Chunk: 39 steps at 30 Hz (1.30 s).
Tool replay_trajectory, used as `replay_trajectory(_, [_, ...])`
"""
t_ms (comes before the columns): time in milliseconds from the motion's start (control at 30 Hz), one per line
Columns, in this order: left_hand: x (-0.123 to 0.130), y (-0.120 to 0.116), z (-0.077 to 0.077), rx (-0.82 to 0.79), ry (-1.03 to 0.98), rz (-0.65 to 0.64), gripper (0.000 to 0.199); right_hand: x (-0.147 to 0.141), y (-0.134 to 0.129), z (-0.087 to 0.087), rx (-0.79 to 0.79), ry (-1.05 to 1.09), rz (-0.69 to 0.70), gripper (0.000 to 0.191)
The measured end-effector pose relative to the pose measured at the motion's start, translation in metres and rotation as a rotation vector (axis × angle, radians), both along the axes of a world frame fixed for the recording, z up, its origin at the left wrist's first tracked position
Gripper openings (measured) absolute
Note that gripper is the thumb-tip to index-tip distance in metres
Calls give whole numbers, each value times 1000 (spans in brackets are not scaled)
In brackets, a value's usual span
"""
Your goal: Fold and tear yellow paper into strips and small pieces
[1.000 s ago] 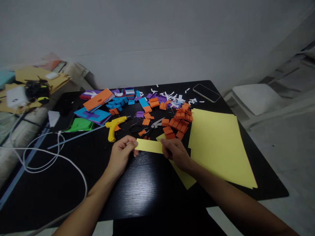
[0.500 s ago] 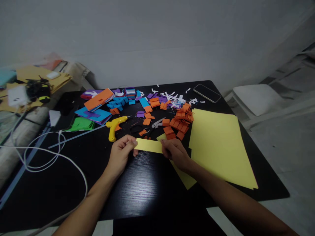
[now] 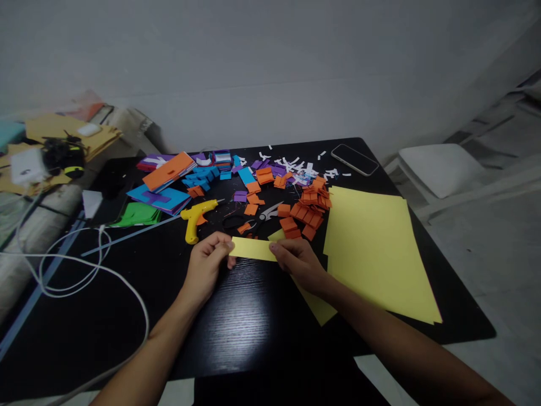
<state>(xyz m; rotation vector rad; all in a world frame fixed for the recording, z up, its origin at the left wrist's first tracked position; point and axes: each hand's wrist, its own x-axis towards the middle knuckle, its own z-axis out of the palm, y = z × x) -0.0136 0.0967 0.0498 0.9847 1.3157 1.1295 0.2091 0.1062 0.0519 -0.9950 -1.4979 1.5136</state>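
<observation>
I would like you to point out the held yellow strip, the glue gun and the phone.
Yellow strip (image 3: 252,248): head view, on the middle of its visible face.
Glue gun (image 3: 195,215): head view, on its yellow body.
Phone (image 3: 355,160): head view, on the middle of its dark face.

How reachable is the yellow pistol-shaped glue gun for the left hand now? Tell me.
Probably yes: the glue gun lies just beyond the left hand, with nothing visible between them. That hand would first have to release the narrow yellow paper strip, which the right hand also holds.
</observation>
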Motion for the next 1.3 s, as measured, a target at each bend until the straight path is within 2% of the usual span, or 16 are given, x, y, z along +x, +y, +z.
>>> replay_trajectory(400, [0,-1,2,16,17,-30,15,4,0,-5,-59,4,27,54])
replay_trajectory(767, [-1,1,0,43,18,60,16,-2,4,-5,-59,49,-162,63])
replay_trajectory(1033, [2,0,4,70,70,75,15,-5,7,-11,-144,170,-165,37])
replay_trajectory(1133, [3,-2,6,78,87,36,14,-5,8,-11,-119,179,-242,34])
replay_trajectory(1300, [-1,-6,4,110,97,-179,17,-4,11,-11,-167,242,-346,33])
